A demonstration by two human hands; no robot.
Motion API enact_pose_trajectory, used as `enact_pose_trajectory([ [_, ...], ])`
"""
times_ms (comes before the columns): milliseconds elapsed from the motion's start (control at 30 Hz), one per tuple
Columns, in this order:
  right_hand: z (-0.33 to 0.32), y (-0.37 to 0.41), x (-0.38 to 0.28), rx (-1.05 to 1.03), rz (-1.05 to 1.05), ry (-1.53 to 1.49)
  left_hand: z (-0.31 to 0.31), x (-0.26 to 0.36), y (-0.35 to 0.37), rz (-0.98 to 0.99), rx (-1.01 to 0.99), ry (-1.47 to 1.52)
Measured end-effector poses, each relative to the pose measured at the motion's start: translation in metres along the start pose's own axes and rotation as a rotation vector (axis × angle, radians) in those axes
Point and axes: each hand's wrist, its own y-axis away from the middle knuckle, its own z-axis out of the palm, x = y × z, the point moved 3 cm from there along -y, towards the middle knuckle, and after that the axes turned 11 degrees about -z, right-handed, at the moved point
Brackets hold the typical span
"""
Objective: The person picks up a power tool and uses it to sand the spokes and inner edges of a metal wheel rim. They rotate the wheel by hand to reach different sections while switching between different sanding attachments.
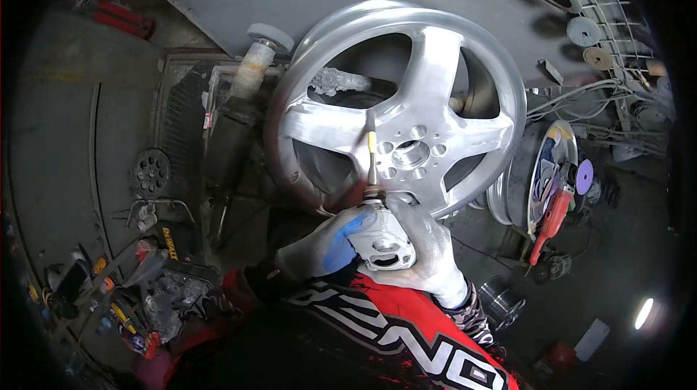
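Observation:
A silvery five-spoke wheel rim (428, 49) stands in front of me, its face towards me. My left hand (327, 245), in a grey and blue glove, is wrapped round the left side of a grey power tool (382, 241). On the tool's other side, my right hand (432, 248) in a whitish glove grips it too. The tool's thin shaft with a yellow band (372, 142) points up over the rim, its tip by a spoke left of the hub. Whether the tip touches the metal, I cannot tell.
At the right, a second rim (508, 194) holds discs and a red angle grinder (555, 216). A machine with a round wheel (270, 37) stands behind at left. Clutter and a toolbox (178, 241) lie lower left; grinding discs (583, 31) hang on a rack upper right.

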Motion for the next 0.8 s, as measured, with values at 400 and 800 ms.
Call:
enact_pose_trajectory([
  [400, 0.036, -0.034, -0.026, -0.055, -0.067, -0.018, -0.041, 0.008, 0.055, 0.105, 0.215, -0.252],
  [800, 0.053, -0.044, -0.026, -0.096, -0.092, -0.051, -0.009, 0.039, 0.06, -0.027, 0.13, 0.205],
])
